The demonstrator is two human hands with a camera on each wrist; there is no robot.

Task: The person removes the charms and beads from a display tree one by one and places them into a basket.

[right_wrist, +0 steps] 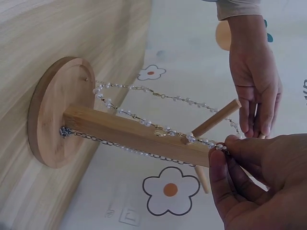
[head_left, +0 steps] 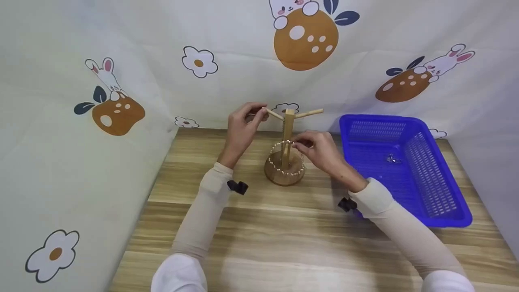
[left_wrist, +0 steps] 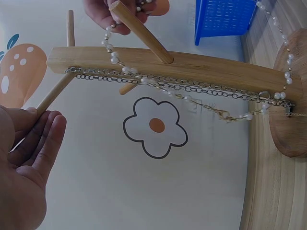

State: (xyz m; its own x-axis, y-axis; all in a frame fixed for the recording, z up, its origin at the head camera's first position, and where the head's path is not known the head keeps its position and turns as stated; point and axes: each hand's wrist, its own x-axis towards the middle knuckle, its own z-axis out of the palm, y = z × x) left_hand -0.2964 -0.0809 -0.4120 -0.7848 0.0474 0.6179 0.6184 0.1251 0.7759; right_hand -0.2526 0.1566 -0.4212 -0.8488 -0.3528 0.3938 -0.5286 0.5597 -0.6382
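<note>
A wooden jewelry stand (head_left: 288, 127) with a round base (head_left: 279, 177) and several side pegs stands upright on the table. My left hand (head_left: 242, 126) pinches the end of an upper peg (left_wrist: 53, 95) between thumb and fingers. A silver chain (left_wrist: 182, 86) hangs from that peg, close along the post, down to the base. My right hand (head_left: 322, 151) pinches a pearl necklace (right_wrist: 127, 111) between thumb and forefinger. The necklace hangs in a loop in front of the post, its lower end over the base; in the right wrist view a lower peg (right_wrist: 216, 119) overlaps the loop.
To the right stands a blue plastic basket (head_left: 465, 215) with a small silver piece of jewelry (head_left: 392, 159) lying in it. Behind the wood-grain table (head_left: 267, 251) hangs a pale cloth backdrop (head_left: 235, 36) printed with rabbits and flowers.
</note>
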